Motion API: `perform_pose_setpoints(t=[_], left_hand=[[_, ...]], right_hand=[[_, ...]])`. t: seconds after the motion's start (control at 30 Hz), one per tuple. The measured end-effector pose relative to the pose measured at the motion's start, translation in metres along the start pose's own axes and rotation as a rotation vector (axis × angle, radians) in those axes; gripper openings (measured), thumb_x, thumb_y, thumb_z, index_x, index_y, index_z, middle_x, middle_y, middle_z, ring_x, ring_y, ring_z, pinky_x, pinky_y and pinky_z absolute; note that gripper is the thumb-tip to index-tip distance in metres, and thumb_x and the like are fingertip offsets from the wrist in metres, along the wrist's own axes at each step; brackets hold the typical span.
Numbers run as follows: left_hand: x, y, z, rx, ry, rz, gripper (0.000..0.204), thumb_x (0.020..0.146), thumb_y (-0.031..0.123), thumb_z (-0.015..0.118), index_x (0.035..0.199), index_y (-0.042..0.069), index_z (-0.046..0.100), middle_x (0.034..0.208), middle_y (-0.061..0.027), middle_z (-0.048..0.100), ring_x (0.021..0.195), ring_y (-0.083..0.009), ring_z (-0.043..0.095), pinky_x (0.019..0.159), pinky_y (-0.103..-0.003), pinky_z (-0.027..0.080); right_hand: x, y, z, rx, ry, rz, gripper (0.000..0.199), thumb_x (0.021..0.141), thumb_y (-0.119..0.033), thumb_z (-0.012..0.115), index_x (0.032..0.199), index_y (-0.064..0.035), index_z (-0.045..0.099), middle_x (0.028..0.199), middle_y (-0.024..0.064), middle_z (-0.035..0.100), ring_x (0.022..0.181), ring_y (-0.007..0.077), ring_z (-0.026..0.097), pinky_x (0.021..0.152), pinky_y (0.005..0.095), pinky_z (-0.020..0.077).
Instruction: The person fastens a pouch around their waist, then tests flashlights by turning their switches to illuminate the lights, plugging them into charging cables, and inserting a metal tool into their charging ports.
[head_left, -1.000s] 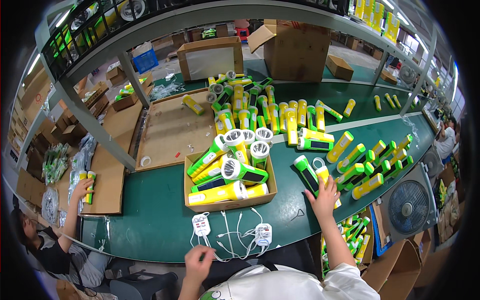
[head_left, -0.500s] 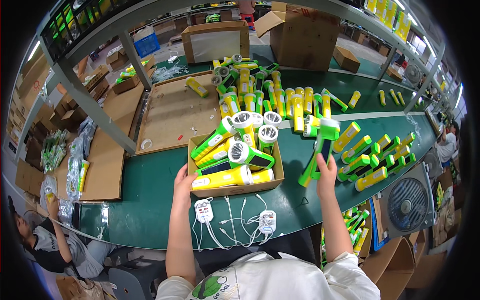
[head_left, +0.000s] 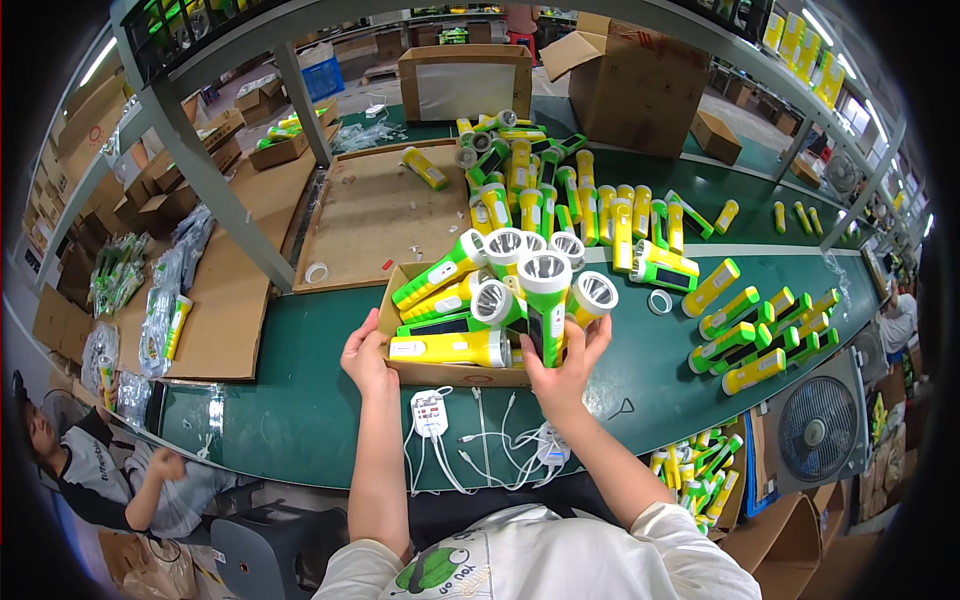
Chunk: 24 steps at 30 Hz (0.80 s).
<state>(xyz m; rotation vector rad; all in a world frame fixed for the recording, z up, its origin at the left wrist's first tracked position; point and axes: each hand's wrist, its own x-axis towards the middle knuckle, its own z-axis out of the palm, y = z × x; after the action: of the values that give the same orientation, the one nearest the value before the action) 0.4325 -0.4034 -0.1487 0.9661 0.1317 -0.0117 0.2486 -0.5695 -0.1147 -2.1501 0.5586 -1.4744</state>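
Green flashlight (head_left: 547, 322), one: over the right end of the cardboard box (head_left: 460, 378), right hand's (head_left: 562, 378) fingers gripping its barrel. Probably light, stiff, slick; lens scratchable; barrel the best hold. Yellow flashlight (head_left: 592, 297), one, alongside; whether also gripped, cannot tell. Left hand (head_left: 368, 357): fingers bent at box's left wall, clamping unclear. White USB chargers (head_left: 430, 412): two, in front of box. White rings (head_left: 660, 301): two, one either side of box.

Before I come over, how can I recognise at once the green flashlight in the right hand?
On the green table, find the cardboard box that the left hand touches. At its right end, the right hand grips the flashlight. Its lens faces up; its green body has a dark panel, while its right neighbour is yellow.
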Motion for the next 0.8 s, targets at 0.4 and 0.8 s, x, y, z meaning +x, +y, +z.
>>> perform_pose_setpoints(t=[0.4, 0.8], left_hand=[[0.032, 0.038, -0.052, 0.121, 0.086, 0.134, 0.029, 0.066, -0.011, 0.053, 0.094, -0.008, 0.061, 0.104, -0.0182, 0.063, 0.088, -0.0267, 0.064, 0.077, -0.035, 0.054], [-0.03, 0.017, -0.147, 0.933, -0.222, 0.436, 0.029, 0.095, 0.008, 0.047, 0.12, -0.004, 0.05, 0.115, -0.0114, 0.056, 0.107, -0.0201, 0.053, 0.096, -0.032, 0.041]], right_hand=[[-0.007, -0.031, 0.035, 0.043, -0.346, 0.009, 0.046, 0.069, -0.019, 0.076, 0.107, -0.003, 0.054, 0.141, 0.0347, 0.018, 0.123, 0.0502, 0.034, 0.099, 0.0525, 0.0337], [0.054, 0.076, -0.018, -0.213, -0.175, -0.122, 0.075, 0.071, -0.018, 0.075, 0.136, -0.0105, 0.038, 0.137, 0.0209, 0.037, 0.123, 0.041, 0.039, 0.101, 0.0495, 0.0331]])
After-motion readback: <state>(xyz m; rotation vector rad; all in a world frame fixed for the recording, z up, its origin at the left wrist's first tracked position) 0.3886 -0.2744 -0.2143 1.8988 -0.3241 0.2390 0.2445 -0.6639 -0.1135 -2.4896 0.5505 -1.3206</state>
